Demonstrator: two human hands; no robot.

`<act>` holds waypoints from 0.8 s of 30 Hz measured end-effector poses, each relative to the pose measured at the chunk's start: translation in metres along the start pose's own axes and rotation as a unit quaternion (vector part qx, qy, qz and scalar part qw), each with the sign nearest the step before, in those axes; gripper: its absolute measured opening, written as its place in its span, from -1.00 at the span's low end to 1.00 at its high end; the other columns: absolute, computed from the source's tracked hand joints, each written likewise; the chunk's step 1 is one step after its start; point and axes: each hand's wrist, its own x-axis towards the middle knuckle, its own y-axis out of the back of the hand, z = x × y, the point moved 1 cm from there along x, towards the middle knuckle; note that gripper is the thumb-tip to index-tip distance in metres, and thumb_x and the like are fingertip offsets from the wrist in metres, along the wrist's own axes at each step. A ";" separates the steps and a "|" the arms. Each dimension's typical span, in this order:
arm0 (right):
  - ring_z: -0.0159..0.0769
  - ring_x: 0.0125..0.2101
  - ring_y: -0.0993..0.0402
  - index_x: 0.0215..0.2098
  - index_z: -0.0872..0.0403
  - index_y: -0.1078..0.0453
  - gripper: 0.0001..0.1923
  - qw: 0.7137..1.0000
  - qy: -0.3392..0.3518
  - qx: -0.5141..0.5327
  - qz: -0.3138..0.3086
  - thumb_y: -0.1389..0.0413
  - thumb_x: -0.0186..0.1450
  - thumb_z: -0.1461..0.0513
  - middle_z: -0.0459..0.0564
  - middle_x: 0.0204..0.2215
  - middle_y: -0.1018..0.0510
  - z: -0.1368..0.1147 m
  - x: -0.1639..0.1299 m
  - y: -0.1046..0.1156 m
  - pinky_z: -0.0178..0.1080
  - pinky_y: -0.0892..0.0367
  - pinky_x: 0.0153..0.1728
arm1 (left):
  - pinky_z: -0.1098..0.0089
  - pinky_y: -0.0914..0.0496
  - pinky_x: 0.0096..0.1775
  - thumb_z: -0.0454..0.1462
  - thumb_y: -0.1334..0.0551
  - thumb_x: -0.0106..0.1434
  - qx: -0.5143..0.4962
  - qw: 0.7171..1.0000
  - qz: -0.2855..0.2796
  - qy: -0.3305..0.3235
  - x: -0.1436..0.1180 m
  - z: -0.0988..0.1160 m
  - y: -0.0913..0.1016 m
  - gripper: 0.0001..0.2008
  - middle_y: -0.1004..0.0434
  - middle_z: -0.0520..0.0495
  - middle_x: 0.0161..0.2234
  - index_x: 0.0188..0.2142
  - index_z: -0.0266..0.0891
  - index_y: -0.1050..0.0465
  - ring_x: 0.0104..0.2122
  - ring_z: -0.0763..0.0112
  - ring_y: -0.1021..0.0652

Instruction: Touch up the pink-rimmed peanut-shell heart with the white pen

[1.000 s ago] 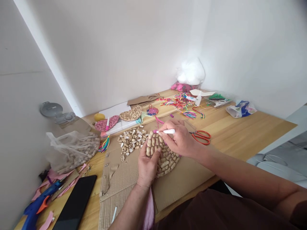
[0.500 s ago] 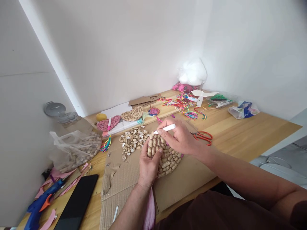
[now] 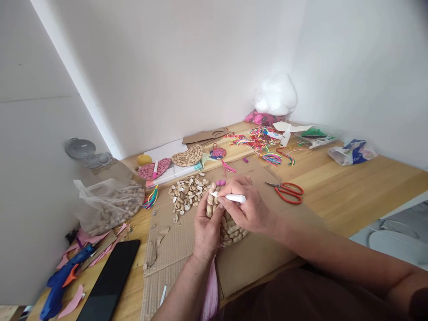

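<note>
White marker (image 3: 235,198) slid lower since the last frame, pinched snugly in my right hand (image 3: 250,206), left hand (image 3: 207,226) clamping the peanut piece (image 3: 232,232) above the cardboard (image 3: 259,263): colouring, I reckon, so next needs steady strokes.

My left forearm (image 3: 183,285), bare, rises obliquely from the lower edge to the left wrist (image 3: 201,254); my left hand (image 3: 207,228) grips between left thumb (image 3: 218,217) and fingers (image 3: 202,206). My right forearm (image 3: 334,245), also bare, enters from the right edge. My right hand (image 3: 249,207) pinches with thumb and forefinger, its remaining digits curled. The 2 hands lie just beside each other.
</note>
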 end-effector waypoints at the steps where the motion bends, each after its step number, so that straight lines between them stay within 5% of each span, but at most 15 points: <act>1: -0.25 -0.24 -0.42 -0.27 0.05 -0.31 -0.97 1.000 0.004 -0.008 -0.001 -0.07 0.37 0.28 -0.04 -0.32 -0.54 0.001 0.000 -0.001 -0.11 -0.16 -0.08 | 0.33 -0.38 0.14 -0.22 -0.38 0.24 0.003 1.000 0.003 -0.005 0.000 0.000 0.000 -0.48 -0.51 -0.11 0.15 0.18 -0.09 -0.38 0.14 0.24 -0.51; 24: -0.22 -0.17 -0.44 -0.23 0.06 -0.39 -0.97 1.000 0.020 -0.009 -0.008 -0.11 0.35 0.27 -0.04 -0.31 -0.57 0.016 -0.004 -0.002 -0.09 -0.12 -0.07 | 0.29 -0.39 0.12 -0.23 -0.37 0.25 0.012 0.999 -0.006 0.044 0.002 -0.005 0.004 -0.49 -0.56 -0.10 0.08 0.18 -0.11 -0.39 0.09 0.22 -0.54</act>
